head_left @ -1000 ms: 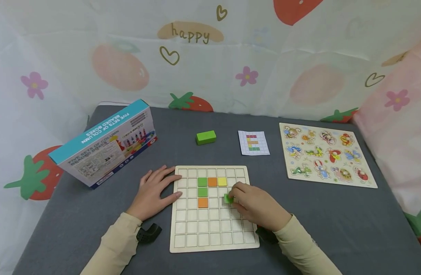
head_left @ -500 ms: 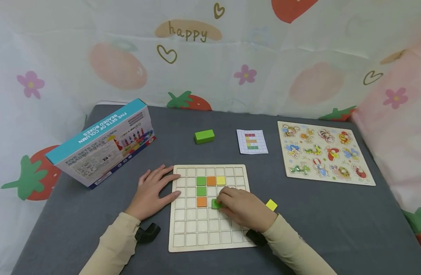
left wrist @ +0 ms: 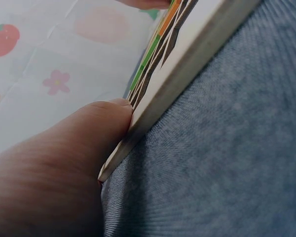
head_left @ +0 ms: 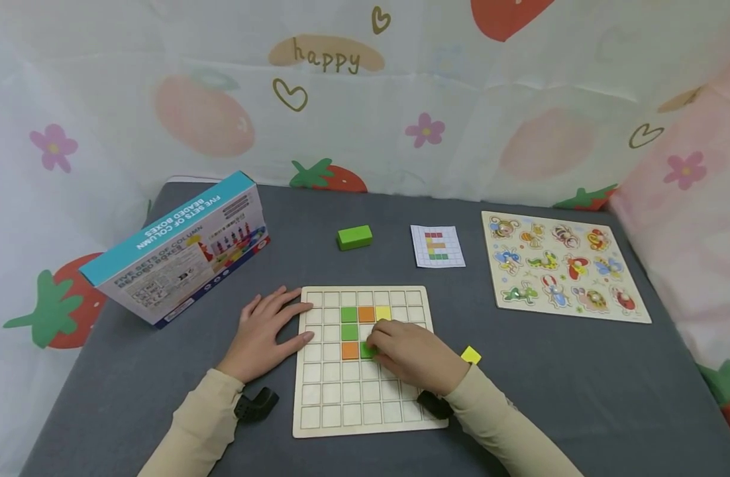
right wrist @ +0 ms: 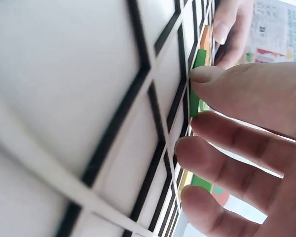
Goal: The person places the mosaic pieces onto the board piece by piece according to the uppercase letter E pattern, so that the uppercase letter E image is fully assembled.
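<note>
A white grid board (head_left: 341, 429) lies on the dark cloth. My left hand (head_left: 260, 334) rests along its left edge, fingers extended, with the thumb (left wrist: 98, 118) touching the rim in the left wrist view. My right hand (head_left: 421, 358) pinches a green tile (head_left: 366, 351) between thumb and fingers, at the cell right of a lower orange tile (head_left: 350, 350). In the right wrist view the green tile (right wrist: 194, 102) looks slightly tilted at the grid. Two green tiles (head_left: 349, 323), an upper orange tile (head_left: 366, 314) and a yellow tile (head_left: 382, 312) sit in higher cells, the yellow partly covered.
Another yellow tile (head_left: 471, 355) lies right of the board. Behind stand a green block (head_left: 354, 237) and a pattern card (head_left: 454, 246). A blue-topped box (head_left: 186, 252) is at the left; an insect puzzle board (head_left: 570, 265) lies at the right.
My right hand has carried the green tile left across the board to beside the lower orange tile. The loose yellow tile has come into view. My left hand stays put.
</note>
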Demonstrator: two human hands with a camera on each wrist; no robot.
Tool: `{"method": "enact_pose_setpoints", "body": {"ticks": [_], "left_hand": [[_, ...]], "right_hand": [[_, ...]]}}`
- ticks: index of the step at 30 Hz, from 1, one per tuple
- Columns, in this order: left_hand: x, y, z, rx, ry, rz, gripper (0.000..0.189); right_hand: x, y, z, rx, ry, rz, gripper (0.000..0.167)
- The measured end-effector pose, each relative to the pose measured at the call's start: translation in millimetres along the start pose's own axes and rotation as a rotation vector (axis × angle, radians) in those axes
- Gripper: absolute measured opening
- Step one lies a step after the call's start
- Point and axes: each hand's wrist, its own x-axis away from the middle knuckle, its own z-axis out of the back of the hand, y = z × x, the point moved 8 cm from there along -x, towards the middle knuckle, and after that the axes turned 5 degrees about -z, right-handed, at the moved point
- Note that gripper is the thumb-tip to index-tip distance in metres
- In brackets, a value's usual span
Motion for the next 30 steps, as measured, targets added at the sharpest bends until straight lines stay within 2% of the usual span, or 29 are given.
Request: {"method": "enact_pose_setpoints", "body": {"ticks": [12, 21, 25, 30], "left_hand": [[0.7, 0.0, 0.6, -0.006, 0.001, 0.010, 0.055], [1.0, -0.5, -0.1, -0.010, 0.001, 0.011, 0.055], [0.3, -0.3, -0.3, -0.010, 0.001, 0.008, 0.055], [-0.5, 0.0, -0.4, -0.009, 0.005, -0.002, 0.055]], "right_hand": [[-2.1, -3, -1, 0.022, 0.007, 0.022, 0.018], [-1.6, -3, -1, 0.012, 0.000, 0.007, 0.018], [4.1, 4, 6, -0.007, -0.003, -0.034, 0.019], [25.7, 28, 23, -0.037, 0.007, -0.137, 0.023]]}}
